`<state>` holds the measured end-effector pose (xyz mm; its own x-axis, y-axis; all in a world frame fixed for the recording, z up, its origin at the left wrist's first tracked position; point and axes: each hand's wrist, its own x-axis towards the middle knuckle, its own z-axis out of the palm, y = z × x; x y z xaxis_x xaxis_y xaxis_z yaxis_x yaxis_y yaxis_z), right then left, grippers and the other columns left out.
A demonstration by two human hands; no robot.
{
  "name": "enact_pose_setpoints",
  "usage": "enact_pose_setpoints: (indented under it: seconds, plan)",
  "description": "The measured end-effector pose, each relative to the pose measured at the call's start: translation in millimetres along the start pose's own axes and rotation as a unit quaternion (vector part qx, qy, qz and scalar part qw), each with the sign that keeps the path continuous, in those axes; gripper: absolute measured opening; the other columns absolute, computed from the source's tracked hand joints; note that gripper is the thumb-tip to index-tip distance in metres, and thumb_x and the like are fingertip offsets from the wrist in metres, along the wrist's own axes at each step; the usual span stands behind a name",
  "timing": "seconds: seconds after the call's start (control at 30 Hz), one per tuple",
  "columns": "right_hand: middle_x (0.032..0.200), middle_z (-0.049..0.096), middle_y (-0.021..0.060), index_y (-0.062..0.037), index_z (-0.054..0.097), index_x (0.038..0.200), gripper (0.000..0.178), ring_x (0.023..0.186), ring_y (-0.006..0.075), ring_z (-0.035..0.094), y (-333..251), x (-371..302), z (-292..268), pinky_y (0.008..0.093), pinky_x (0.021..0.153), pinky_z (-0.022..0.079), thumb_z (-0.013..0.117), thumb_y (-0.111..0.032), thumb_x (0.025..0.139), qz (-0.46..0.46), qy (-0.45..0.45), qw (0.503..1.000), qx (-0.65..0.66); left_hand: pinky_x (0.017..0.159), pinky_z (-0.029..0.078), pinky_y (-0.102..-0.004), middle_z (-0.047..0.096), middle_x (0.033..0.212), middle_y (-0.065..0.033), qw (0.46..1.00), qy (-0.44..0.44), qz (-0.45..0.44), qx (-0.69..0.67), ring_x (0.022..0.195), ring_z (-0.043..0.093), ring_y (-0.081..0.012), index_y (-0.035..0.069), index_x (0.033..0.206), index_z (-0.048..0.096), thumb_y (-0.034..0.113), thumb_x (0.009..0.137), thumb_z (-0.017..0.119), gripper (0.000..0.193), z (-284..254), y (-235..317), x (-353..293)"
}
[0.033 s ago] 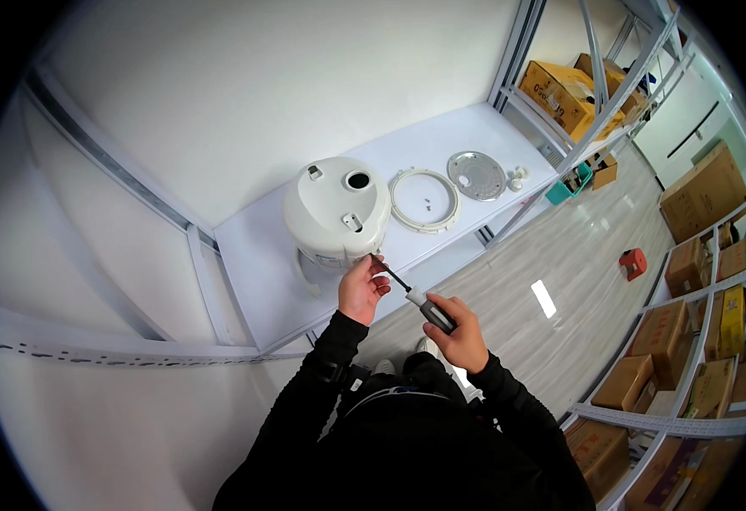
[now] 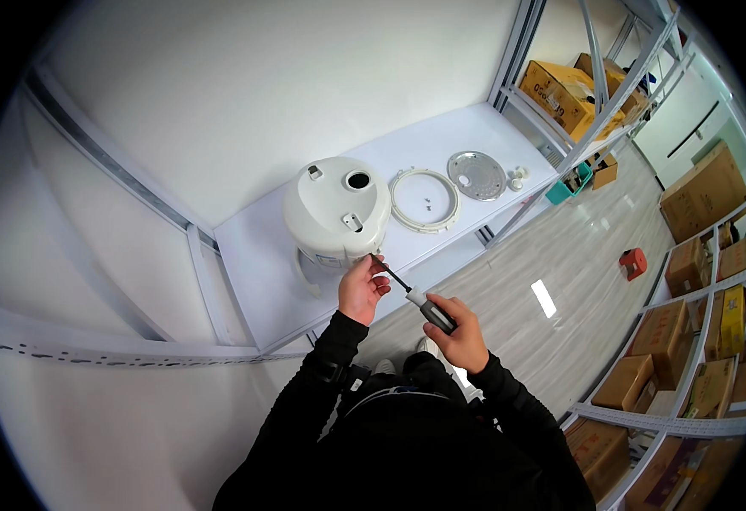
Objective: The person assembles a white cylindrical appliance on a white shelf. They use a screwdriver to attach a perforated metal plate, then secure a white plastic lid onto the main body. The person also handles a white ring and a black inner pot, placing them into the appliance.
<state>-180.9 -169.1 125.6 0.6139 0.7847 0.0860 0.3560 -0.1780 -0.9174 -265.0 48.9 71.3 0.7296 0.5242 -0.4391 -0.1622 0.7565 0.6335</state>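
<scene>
A white rice cooker [image 2: 336, 213] with its lid closed stands on a white shelf [image 2: 254, 281]. My right hand [image 2: 460, 336] grips the dark handle of a screwdriver [image 2: 424, 305]. Its thin shaft points up and left toward the cooker's lower front edge. My left hand [image 2: 361, 288] pinches the shaft near its tip, right beside the cooker. To the cooker's right lie a white ring [image 2: 400, 204] with two small screws [image 2: 427, 203] inside it, a round metal plate [image 2: 477, 175] and a small white part [image 2: 517, 177].
Metal uprights frame the shelf. Cardboard boxes [image 2: 560, 89] fill the racks behind it and more boxes [image 2: 705, 200] line the racks on the right. A teal basket [image 2: 570, 183] and a red object [image 2: 633, 262] sit on the grey wood-look floor.
</scene>
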Motion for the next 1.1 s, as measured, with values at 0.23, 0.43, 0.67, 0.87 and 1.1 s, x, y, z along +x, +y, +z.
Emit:
enact_pose_setpoints:
  seconds: [0.23, 0.43, 0.67, 0.87, 1.1]
  plan:
    - [0.099, 0.066, 0.0128, -0.0004, 0.065, 0.13, 0.048, 0.087, 0.0211, 0.063, 13.0, -2.7, 3.1, 0.0331, 0.078, 0.05, 0.075, -0.009, 0.084, 0.035, 0.0, 0.997, 0.064, 0.074, 0.05, -0.0312, 0.066, 0.1, -0.001, 1.0, 0.002, -0.01, 0.013, 0.079, 0.059, -0.0124, 0.011, 0.115, 0.065, 0.037, 0.107, 0.053, 0.03, -1.3, -1.5, 0.1]
    - [0.094, 0.067, 0.0069, 0.0004, 0.062, 0.134, 0.045, 0.077, 0.0144, 0.061, 11.2, -2.1, 3.4, 0.0292, 0.069, 0.049, 0.072, -0.01, 0.091, 0.122, -0.03, 0.98, 0.152, 0.074, 0.049, -0.0313, 0.064, 0.099, 0.0002, 1.0, -0.002, 0.001, 0.026, 0.08, 0.058, -0.0123, 0.012, 0.115, 0.065, 0.037, 0.106, 0.054, 0.029, -1.0, -0.7, 0.5]
    - [0.092, 0.066, 0.0053, -0.001, 0.053, 0.142, 0.048, 0.059, 0.0078, 0.052, 4.6, 5.2, -5.0, 0.0232, 0.052, 0.039, 0.066, -0.011, 0.098, 0.238, -0.125, 0.896, 0.352, 0.075, 0.047, -0.0323, 0.06, 0.098, 0.0027, 1.0, -0.004, -0.013, 0.012, 0.082, 0.054, -0.0133, 0.015, 0.113, 0.063, 0.038, 0.105, 0.055, 0.025, 0.5, -0.6, 2.1]
    - [0.099, 0.067, 0.0142, -0.0011, 0.06, 0.135, 0.048, 0.079, 0.0236, 0.063, 2.5, -2.1, 9.7, 0.0343, 0.071, 0.051, 0.072, -0.018, 0.092, -0.053, -0.01, 0.998, -0.021, 0.076, 0.045, -0.0328, 0.059, 0.1, 0.0031, 1.0, -0.005, -0.024, 0.002, 0.083, 0.05, -0.014, 0.016, 0.111, 0.063, 0.038, 0.105, 0.055, 0.025, 3.4, 0.8, 2.5]
    - [0.09, 0.067, 0.0113, 0.0001, 0.061, 0.133, 0.047, 0.078, 0.0192, 0.062, 9.9, 0.4, 9.0, 0.0341, 0.072, 0.05, 0.072, -0.021, 0.093, 0.125, -0.024, 0.984, 0.123, 0.078, 0.044, -0.0331, 0.06, 0.102, 0.0019, 1.0, -0.013, -0.027, 0.005, 0.083, 0.05, -0.0146, 0.016, 0.11, 0.063, 0.039, 0.104, 0.054, 0.026, 3.3, 1.7, 4.0]
